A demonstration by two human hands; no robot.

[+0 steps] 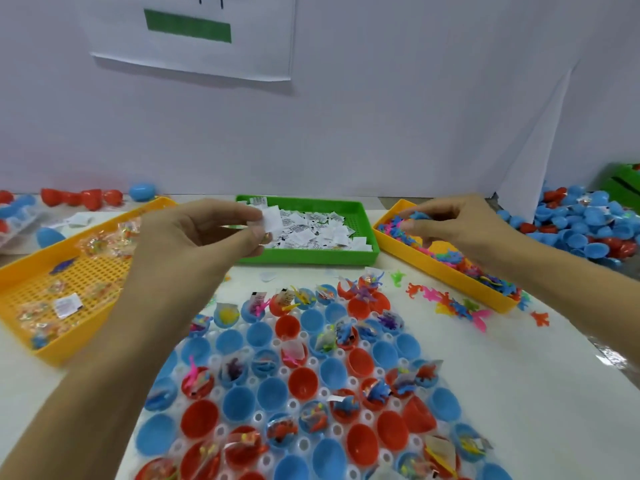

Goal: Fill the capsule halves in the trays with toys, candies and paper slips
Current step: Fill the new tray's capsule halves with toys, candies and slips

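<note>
The left hand (204,230) pinches a small white folded paper slip (272,219) over the green plastic tray (311,259) heaped with printed slips; their print is too small to read. The right hand (457,226) grips a blue rubbery toy figure (419,215) above the yellow tray of colourful toys (446,268). Below, red and blue capsule halves (301,379) sit in a clear tray, some filled.

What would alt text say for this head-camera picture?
A person's left hand pinches a paper slip over a green tray while the right hand picks small toys from a yellow tray. Below, red and blue capsule halves sit partly filled.
</note>
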